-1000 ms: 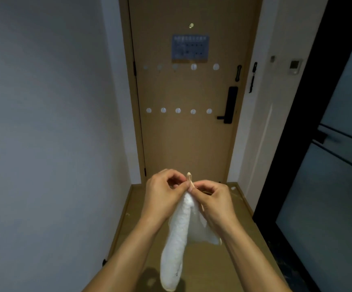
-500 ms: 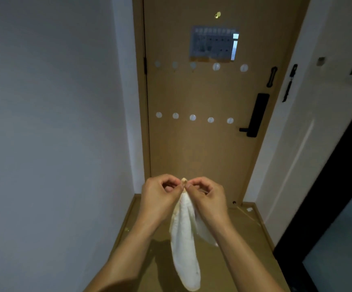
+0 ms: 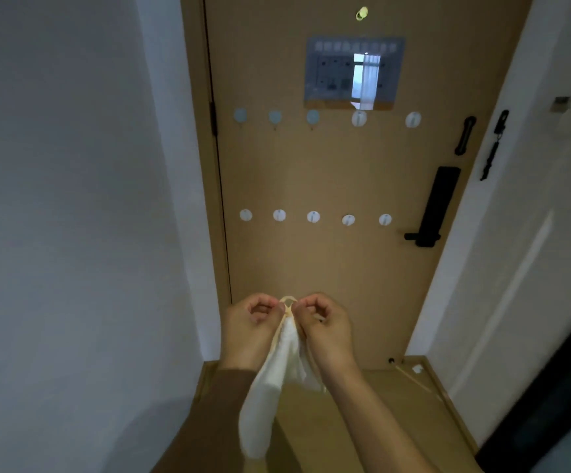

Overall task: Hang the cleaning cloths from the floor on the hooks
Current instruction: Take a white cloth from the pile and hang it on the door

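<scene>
Cloth (image 3: 260, 414), white and long, hung down in front of the person, held up by both hands near the bottom of the door (image 3: 338, 268). The left hand (image 3: 250, 331) and the right hand (image 3: 326, 331) each pinched one side of the small loop (image 3: 288, 299) at the top of the cloth, with fingers curled tight and the loop pulled a little open between them. The rest of the cloth dangled loose above the floor (image 3: 373, 431). The loop looked thin, so it could slip out of the fingers, and then the cloth would drop back to the floor. It could also close up or twist, and then it would miss a hook. On the door there was a lower row of hooks (image 3: 313, 216) and an upper row of hooks (image 3: 359, 118), all bare and well above the hands. Nothing stood between the hands and the lower row. A black door handle (image 3: 431, 213) sat to the right of the lower row, and a gray sign (image 3: 354, 73) was stuck above the upper row. A white wall (image 3: 72, 199) stood close on the left.
</scene>
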Available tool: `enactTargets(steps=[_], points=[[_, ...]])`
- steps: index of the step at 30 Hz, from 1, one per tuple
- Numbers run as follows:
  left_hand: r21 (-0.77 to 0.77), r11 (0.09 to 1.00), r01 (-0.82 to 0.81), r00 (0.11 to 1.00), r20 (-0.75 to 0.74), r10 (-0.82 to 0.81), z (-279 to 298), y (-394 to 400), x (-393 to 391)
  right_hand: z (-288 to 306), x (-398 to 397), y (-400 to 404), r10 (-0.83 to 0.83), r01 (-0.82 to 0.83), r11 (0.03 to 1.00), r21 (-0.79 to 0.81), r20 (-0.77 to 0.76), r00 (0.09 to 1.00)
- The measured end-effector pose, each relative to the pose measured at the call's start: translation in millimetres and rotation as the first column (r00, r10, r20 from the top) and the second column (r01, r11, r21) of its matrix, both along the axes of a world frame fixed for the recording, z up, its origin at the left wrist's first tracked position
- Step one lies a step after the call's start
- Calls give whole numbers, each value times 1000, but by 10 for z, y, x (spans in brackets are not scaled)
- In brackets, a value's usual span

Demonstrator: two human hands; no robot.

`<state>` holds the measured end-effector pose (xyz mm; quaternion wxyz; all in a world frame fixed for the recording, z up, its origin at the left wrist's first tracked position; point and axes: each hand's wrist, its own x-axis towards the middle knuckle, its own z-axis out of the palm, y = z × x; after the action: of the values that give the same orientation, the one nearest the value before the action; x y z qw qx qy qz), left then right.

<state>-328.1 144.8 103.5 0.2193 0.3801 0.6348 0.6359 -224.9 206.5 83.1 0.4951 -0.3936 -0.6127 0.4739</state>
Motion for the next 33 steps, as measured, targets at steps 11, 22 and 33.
enactTargets(steps=[11, 22, 33], points=[[-85, 990, -112, 938, -337, 77, -375, 1407, -1057, -306, -1090, 1423, 90, -87, 995, -53, 45, 995], [-84, 962, -262, 936, -264, 232, -562, 3146, -2025, -335, -2111, 3277, 169, -169, 985, -16, 165, 972], [-176, 931, -319, 937, -207, 282, -823, 4271, -2922, -471, -3075, 4422, 256, -202, 953, -225, 248, 934]])
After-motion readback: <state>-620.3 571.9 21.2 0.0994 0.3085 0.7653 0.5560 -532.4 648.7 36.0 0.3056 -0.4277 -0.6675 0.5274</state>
